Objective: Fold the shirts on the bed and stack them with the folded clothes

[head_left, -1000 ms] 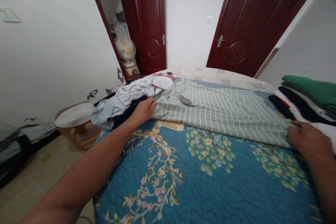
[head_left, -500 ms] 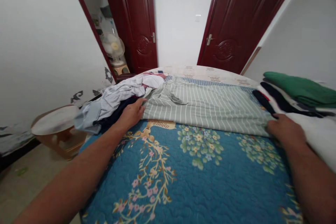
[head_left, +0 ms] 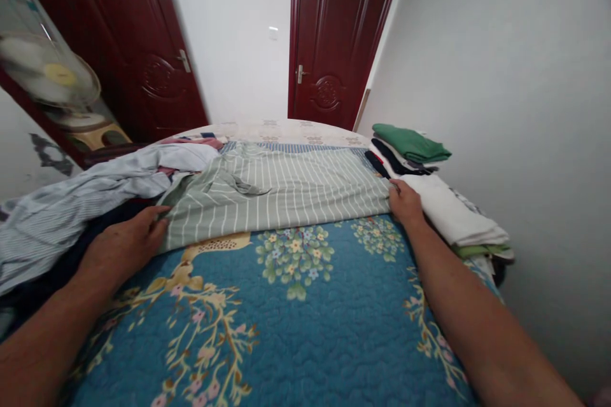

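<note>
Sage cloth (head_left: 291, 194) is pinched — left hand (head_left: 125, 240) and right hand (head_left: 405, 201) wide apart.

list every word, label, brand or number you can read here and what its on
No text can be read.
The striped garment and blue quilt show patterns only, no lettering.
Any mark on the fan's yellow hub is too blurred to read.
The wall switch is too small to tell.

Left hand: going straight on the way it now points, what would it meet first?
Most likely the striped cloth: the left hand appears to pinch its near corner, and more of it spreads ahead. Whether the hand would slide over it is unclear.
</note>
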`<action>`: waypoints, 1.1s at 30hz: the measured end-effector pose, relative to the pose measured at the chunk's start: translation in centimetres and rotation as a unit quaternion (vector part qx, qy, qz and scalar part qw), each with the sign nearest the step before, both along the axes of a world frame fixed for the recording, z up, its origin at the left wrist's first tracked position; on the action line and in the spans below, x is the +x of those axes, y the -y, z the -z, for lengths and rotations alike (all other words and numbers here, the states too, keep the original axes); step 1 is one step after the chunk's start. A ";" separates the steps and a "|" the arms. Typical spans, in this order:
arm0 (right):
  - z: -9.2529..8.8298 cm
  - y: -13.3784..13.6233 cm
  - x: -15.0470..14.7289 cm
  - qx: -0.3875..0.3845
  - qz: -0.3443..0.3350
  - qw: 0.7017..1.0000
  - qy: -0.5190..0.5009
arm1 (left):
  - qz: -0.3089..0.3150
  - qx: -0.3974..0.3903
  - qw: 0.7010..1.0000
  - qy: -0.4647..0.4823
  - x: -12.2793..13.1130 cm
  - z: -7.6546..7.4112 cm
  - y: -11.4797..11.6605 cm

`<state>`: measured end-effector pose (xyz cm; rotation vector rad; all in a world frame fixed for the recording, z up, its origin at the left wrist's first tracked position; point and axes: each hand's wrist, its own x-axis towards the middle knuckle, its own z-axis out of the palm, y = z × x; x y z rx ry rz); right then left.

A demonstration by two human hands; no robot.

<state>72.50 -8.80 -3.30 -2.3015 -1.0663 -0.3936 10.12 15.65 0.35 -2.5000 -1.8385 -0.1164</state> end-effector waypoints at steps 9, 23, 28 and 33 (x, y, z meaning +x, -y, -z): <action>0.8 -0.1 0.4 -0.046 0.033 0.998 -0.008 | 0.015 0.055 0.995 -0.083 1.9 -2.8 1.7; 0.9 -0.3 0.2 -0.079 0.030 0.996 -0.010 | 0.317 0.011 0.947 -0.055 17.1 -2.9 -4.8; 0.3 -0.6 -0.2 -0.086 0.044 0.995 -0.016 | 0.182 0.056 0.980 -0.062 16.1 -3.6 -5.7; 0.0 -1.2 -0.5 -0.082 0.041 0.996 -0.007 | 0.122 0.062 0.986 -0.097 15.5 -3.1 -5.4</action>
